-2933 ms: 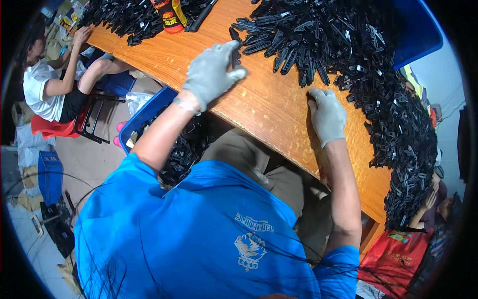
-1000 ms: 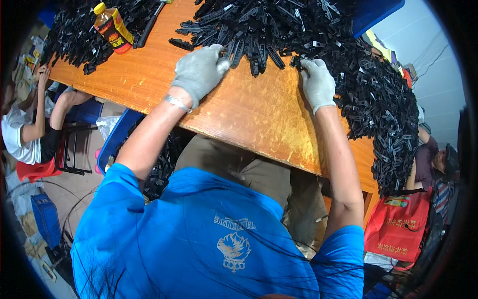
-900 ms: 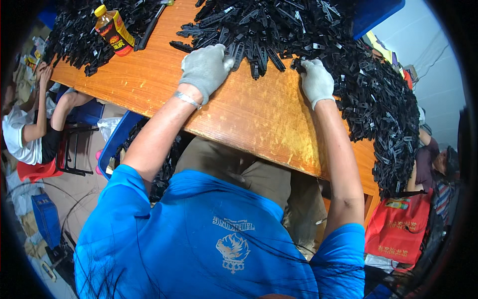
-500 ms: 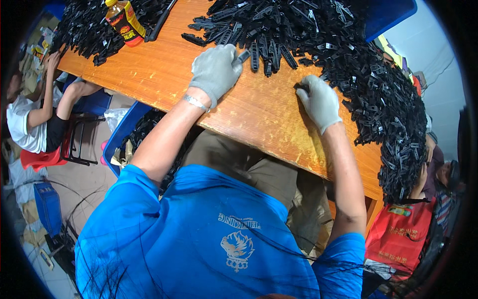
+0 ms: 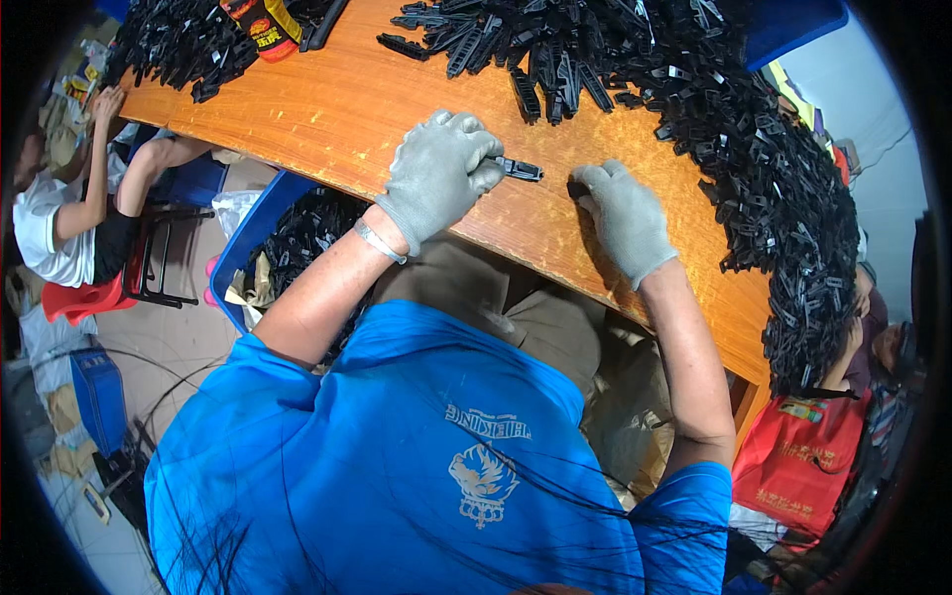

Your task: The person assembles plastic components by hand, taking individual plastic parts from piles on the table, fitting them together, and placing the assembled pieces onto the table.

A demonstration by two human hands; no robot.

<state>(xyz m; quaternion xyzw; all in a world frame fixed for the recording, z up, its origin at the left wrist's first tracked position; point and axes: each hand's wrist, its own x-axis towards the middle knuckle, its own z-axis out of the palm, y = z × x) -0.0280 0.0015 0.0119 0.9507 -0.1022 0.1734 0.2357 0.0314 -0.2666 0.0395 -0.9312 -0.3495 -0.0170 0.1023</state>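
Both my hands wear grey gloves and are over the wooden table (image 5: pixel 327 104). My left hand (image 5: pixel 439 171) is closed on a narrow black plastic part (image 5: pixel 522 170), whose end sticks out to the right from thumb and fingers. To its right, my right hand (image 5: pixel 625 218) is curled with fingertips pinched together near the tabletop. Something dark shows at those fingertips, too small and shaded to name. Beyond my hands lie long ribbed black plastic parts (image 5: pixel 555 79), at the edge of a large heap.
The heap of small black parts (image 5: pixel 793 248) runs down the table's right side. Another black pile (image 5: pixel 174 45) and a bottle (image 5: pixel 263 25) lie far left. A blue bin (image 5: pixel 238 263) holds black parts beside my left arm. Other people sit at both sides.
My left hand has drawn back toward me and slightly right, with the black plastic part now pointing at my right hand. The right hand has shifted slightly nearer, still curled.
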